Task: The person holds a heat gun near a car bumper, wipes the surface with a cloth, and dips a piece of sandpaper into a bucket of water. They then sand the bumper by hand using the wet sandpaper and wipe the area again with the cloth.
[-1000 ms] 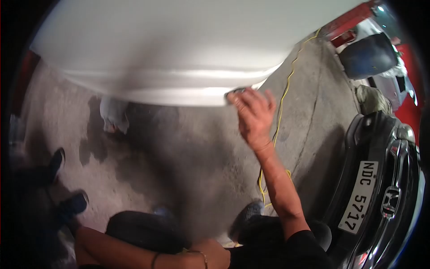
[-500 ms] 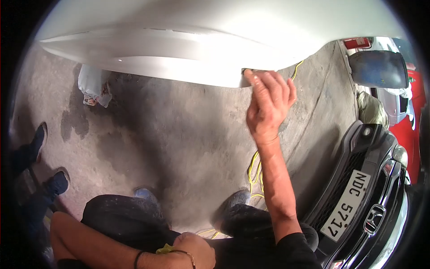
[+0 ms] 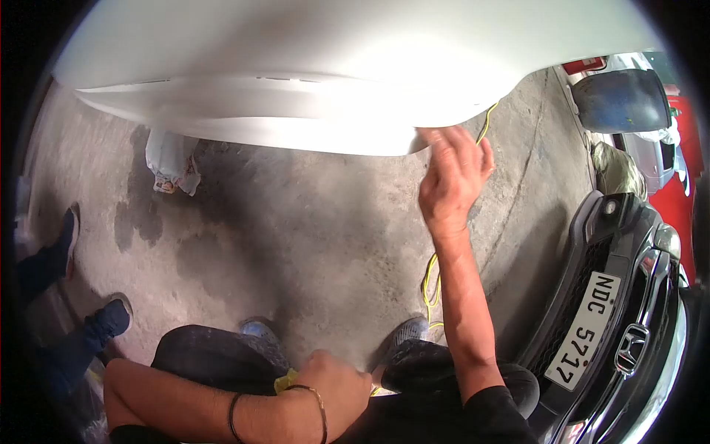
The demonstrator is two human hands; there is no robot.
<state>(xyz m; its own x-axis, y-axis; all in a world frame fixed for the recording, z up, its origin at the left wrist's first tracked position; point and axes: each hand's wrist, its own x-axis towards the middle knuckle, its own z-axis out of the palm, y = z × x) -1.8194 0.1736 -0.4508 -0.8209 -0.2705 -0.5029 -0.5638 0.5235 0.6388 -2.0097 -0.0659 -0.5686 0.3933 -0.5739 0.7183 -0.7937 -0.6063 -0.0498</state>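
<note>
A glossy white car body panel (image 3: 244, 131), probably a bumper, spans the top of the head view, washed out by glare in its middle. My right hand (image 3: 449, 174) reaches up to its lower edge, fingers bent and fingertips at the corner beside a small grey patch (image 3: 419, 142). I cannot tell what the fingertips hold against the panel. Down by my lap, my left hand (image 3: 336, 385) is curled closed, its fingers turned away from view. A crumpled yellow piece of material (image 3: 285, 382) sticks out beside its wrist.
A dark car front (image 3: 592, 325) with a number plate stands at the right. Behind it are a blue drum (image 3: 621, 101) and a covered bundle (image 3: 617, 172). A yellow cable (image 3: 430, 285) runs along the concrete floor. At left are a plastic bag (image 3: 171, 159) and another person's legs (image 3: 89, 333).
My right hand has shifted slightly down and right along the panel's edge; a small dark thing at its fingertips no longer shows. My left hand has moved up and right. The whole view has shifted slightly.
</note>
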